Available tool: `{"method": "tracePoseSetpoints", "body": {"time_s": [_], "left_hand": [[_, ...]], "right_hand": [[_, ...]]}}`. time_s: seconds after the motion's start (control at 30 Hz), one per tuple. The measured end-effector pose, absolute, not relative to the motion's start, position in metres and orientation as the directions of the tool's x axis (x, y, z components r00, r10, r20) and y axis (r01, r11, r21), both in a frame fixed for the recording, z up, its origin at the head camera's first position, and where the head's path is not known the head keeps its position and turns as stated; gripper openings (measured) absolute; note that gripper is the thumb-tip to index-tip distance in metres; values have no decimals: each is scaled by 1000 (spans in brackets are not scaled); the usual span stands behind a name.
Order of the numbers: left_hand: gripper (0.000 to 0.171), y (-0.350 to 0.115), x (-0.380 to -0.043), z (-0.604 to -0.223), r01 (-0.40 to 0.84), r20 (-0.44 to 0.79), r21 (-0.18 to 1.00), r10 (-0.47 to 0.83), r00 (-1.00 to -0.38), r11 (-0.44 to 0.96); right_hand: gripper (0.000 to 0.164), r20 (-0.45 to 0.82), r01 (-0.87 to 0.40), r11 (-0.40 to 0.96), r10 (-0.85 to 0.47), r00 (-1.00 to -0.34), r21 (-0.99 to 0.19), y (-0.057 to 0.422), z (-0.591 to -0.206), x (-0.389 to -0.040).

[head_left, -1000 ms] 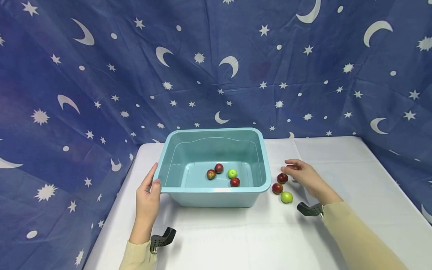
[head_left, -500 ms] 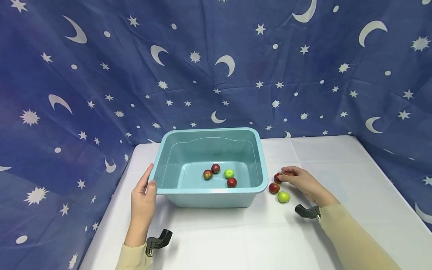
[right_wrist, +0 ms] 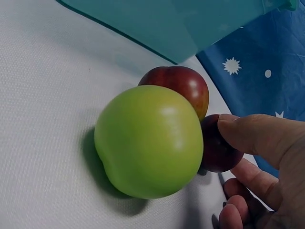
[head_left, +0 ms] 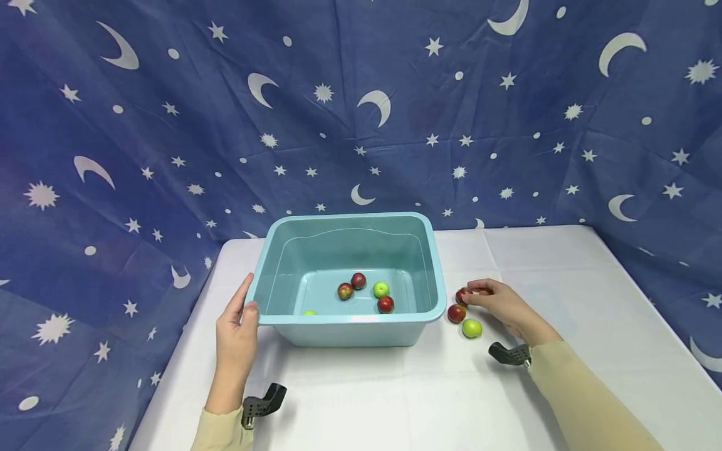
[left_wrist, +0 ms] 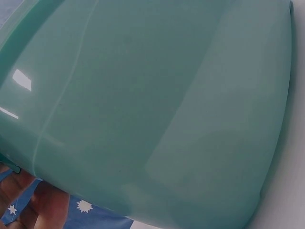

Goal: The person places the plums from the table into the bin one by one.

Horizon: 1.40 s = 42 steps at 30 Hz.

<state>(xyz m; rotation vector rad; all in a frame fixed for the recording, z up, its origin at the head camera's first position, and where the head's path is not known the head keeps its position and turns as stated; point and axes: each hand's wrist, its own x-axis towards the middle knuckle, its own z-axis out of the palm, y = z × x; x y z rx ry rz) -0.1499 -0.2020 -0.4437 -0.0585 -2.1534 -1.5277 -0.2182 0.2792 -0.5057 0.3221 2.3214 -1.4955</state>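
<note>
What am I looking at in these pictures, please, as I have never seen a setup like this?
There is no robot here: a person works bare-handed. The wide picture comes from a camera on the head, looking forward and down; the two close-ups come from cameras on the wrists. On the white cloth stands a light-blue bin holding red and green fruits. Beside it lie a green fruit and a red fruit; next to these, the right hand pinches a dark red fruit. The left hand touches the bin's edge.
</note>
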Motion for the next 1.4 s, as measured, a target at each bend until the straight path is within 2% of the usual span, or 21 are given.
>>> {"method": "tracePoseSetpoints", "body": {"time_s": [0.17,0.47,0.77,1.07,1.4], "left_hand": [[51,-204,-152,-448,309,414,876,-247,-876,370],[48,-189,-138,-417,296,406,876,-250,-879,381],[51,-203,-151,-445,302,398,889,-254,-882,344],[51,-203,-151,-448,285,387,890,-261,-884,355],[49,-204,-151,-449,290,392,886,-250,-885,361]], "right_hand": [[64,-415,376,413,-7,-910,-830,279,-507,-219],[57,-409,359,399,-43,-912,-843,279,-504,-218],[56,-397,348,396,-45,-917,-850,282,-506,-218],[55,-376,337,363,-40,-926,-869,286,-509,-218],[66,-390,372,330,11,-921,-868,286,-499,-220]]}}
